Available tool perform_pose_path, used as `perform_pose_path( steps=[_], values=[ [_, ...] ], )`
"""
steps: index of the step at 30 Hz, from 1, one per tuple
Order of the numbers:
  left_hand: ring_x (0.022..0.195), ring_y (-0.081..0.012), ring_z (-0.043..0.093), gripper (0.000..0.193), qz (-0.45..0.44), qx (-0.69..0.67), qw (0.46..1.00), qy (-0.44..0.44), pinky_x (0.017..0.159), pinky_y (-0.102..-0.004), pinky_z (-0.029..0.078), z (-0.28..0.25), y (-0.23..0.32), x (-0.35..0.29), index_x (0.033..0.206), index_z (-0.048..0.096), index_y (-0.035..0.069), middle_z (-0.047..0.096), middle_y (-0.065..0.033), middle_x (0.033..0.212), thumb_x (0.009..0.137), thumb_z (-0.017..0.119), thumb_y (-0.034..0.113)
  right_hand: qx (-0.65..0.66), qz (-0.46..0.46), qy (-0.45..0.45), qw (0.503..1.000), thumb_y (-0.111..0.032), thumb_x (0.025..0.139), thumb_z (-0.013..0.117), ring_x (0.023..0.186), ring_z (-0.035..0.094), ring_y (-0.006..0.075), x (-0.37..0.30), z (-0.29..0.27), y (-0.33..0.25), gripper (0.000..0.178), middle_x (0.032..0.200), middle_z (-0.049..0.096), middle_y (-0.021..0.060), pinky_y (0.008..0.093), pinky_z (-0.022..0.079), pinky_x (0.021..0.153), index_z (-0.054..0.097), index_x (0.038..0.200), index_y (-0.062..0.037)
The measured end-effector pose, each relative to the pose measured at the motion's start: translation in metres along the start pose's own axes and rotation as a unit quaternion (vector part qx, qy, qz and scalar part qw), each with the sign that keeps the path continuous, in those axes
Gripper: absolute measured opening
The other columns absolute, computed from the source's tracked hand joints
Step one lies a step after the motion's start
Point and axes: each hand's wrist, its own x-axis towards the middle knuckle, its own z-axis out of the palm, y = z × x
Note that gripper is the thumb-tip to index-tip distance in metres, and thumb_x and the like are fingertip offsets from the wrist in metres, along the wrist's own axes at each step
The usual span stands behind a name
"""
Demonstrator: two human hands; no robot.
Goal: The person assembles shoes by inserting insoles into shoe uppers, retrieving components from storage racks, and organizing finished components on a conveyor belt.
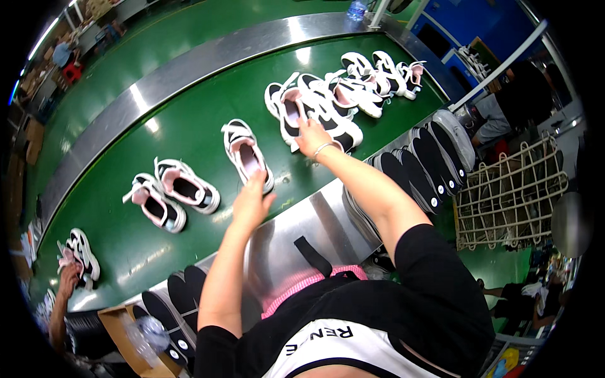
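My left hand [250,200] reaches to the heel of a white, black and pink sneaker [237,133] that lies on the green belt. Its fingers are stretched over the heel opening and the thumb stands apart. My right hand [312,137] is closed at the heel of another such sneaker [290,106], at the near edge of a crowded group of sneakers [343,91]. Fingertips of the right hand are partly hidden by the shoe. Between me and the belt lies a metal ledge [277,246] with a black strip [312,255] on it.
Two sneakers [170,195] sit left of my left hand. Farther left, another person's hand [70,277] touches a pair [83,255]. Stacks of black insoles [403,173] stand right, more insoles [167,309] left, beside a cardboard box [123,337]. A wire basket [510,195] stands far right.
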Motion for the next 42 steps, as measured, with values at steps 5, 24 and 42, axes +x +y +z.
perform_pose_path(
  steps=[5,24,42],
  values=[
    [0.078,-0.0322,0.054,0.026,-0.095,-0.016,0.995,-0.010,0.064,-0.0405,0.044,0.024,0.005,0.022,0.100,0.049,0.013,0.051,-0.0113,0.094,0.075,0.054,0.015,-0.025,0.078,0.027,0.996,-0.019,0.072,0.053,0.084,0.053,0.0310,0.027,0.015,0.009,0.021,0.091,0.051,0.0172,0.0393,0.044,0.072,0.055,0.091,-0.0093],
    [0.066,-0.0233,0.058,0.031,-0.136,-0.174,0.966,-0.133,0.061,-0.0302,0.046,-0.013,0.098,-0.100,0.094,0.054,0.000,0.060,-0.0145,0.083,0.069,0.065,0.015,-0.073,-0.115,-0.184,0.973,-0.019,0.065,0.055,0.077,0.055,0.0236,-0.224,-0.052,-0.005,0.016,0.080,0.054,0.0104,0.0372,0.042,0.064,0.057,0.079,-0.0103],
    [0.077,-0.0270,0.056,0.022,-0.132,-0.160,0.974,0.088,0.072,-0.0339,0.042,-0.007,0.060,-0.070,0.082,0.060,0.003,0.059,-0.0129,0.083,0.080,0.046,0.019,-0.154,0.107,0.020,0.982,-0.043,0.059,0.063,0.081,0.052,0.0256,-0.228,-0.087,0.091,0.037,0.084,0.054,0.0088,0.0407,0.043,0.063,0.062,0.077,-0.0103]
  ],
)
